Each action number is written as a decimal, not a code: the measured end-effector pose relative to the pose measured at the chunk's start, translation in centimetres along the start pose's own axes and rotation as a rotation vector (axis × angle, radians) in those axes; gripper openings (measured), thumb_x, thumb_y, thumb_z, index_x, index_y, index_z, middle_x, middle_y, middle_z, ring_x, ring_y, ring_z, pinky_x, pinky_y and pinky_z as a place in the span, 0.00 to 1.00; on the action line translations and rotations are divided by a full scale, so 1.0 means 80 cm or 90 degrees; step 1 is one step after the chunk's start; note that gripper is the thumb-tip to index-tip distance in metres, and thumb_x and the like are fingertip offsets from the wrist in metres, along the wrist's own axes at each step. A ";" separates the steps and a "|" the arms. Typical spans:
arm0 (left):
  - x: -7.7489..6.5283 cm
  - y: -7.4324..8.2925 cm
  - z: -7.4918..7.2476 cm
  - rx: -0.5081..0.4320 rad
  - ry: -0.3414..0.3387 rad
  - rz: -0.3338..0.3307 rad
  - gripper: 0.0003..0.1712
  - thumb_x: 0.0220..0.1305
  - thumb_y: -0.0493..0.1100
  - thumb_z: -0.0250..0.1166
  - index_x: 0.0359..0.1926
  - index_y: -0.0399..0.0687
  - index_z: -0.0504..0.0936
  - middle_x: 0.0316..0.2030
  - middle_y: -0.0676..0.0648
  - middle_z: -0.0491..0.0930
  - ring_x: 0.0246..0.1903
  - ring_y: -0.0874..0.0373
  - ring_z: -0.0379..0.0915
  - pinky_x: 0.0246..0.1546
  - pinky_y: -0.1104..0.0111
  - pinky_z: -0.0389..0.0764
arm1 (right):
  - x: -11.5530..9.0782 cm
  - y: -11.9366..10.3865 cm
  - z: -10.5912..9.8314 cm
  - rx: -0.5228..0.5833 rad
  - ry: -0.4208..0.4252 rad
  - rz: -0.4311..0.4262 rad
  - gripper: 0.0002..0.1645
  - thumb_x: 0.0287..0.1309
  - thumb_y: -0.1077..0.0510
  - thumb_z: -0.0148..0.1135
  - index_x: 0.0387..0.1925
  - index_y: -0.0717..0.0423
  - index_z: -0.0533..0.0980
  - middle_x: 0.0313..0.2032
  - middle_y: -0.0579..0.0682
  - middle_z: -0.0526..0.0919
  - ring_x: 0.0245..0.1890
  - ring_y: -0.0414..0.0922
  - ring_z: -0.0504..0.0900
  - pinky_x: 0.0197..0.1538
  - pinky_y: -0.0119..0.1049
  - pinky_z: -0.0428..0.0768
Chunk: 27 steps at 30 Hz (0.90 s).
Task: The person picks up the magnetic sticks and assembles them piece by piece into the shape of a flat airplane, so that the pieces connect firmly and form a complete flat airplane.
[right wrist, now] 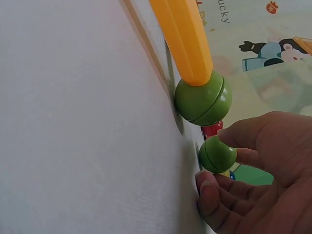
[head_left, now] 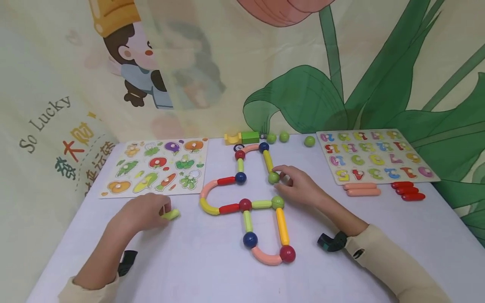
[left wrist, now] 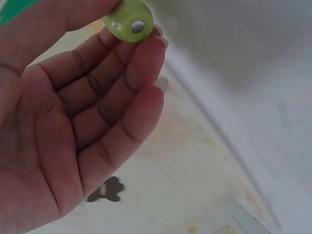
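Observation:
My left hand (head_left: 145, 211) pinches a short light-green magnetic stick (head_left: 171, 214) between thumb and fingers, just above the table left of the built shape. In the left wrist view the metal tip of that stick (left wrist: 131, 22) shows. My right hand (head_left: 300, 185) holds a green ball (head_left: 273, 178) between thumb and fingertips, at the near end of a yellow stick (head_left: 268, 161). Below it, a second green ball (head_left: 278, 202) joins a light-green stick (head_left: 262, 204) and an orange stick (head_left: 282, 227). Red and blue balls link further straight and curved sticks into a winding figure.
A vegetable puzzle board (head_left: 125, 191) lies at the back left, a number puzzle board (head_left: 373, 158) at the back right. Pink sticks (head_left: 363, 192) and red sticks (head_left: 411, 193) lie before the latter. Loose green balls (head_left: 309, 141) and a green block (head_left: 250, 137) stand near the wall.

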<state>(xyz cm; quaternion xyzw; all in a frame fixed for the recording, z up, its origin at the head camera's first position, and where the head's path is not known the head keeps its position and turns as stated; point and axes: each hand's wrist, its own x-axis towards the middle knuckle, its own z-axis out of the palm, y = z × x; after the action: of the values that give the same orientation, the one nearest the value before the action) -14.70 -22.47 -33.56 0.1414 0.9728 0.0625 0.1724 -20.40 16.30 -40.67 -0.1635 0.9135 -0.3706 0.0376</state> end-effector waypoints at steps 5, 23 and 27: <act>0.037 0.063 -0.022 -0.021 0.067 0.059 0.15 0.49 0.46 0.70 0.39 0.52 0.81 0.27 0.54 0.76 0.28 0.60 0.69 0.28 0.68 0.73 | 0.003 0.003 0.005 -0.007 -0.001 -0.003 0.25 0.53 0.55 0.62 0.54 0.44 0.70 0.40 0.45 0.73 0.27 0.45 0.72 0.30 0.35 0.75; 0.160 0.187 0.022 0.183 0.173 0.193 0.18 0.53 0.48 0.66 0.46 0.53 0.79 0.32 0.52 0.78 0.31 0.56 0.66 0.29 0.68 0.71 | 0.007 0.000 0.011 -0.037 0.022 -0.038 0.22 0.47 0.53 0.68 0.44 0.44 0.69 0.36 0.41 0.74 0.30 0.43 0.71 0.31 0.33 0.75; 0.161 0.188 0.021 0.183 0.176 0.193 0.17 0.55 0.47 0.64 0.47 0.54 0.79 0.33 0.53 0.77 0.31 0.57 0.64 0.28 0.70 0.69 | 0.006 0.000 0.009 -0.033 0.039 -0.035 0.21 0.48 0.53 0.67 0.44 0.44 0.69 0.37 0.40 0.75 0.29 0.43 0.71 0.30 0.33 0.74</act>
<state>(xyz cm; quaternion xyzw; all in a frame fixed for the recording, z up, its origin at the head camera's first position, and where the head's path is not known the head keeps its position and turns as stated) -21.88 -4.18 -36.62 0.2990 0.9537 -0.0329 0.0047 -20.69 15.65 -41.17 -0.1780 0.9186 -0.3527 -0.0051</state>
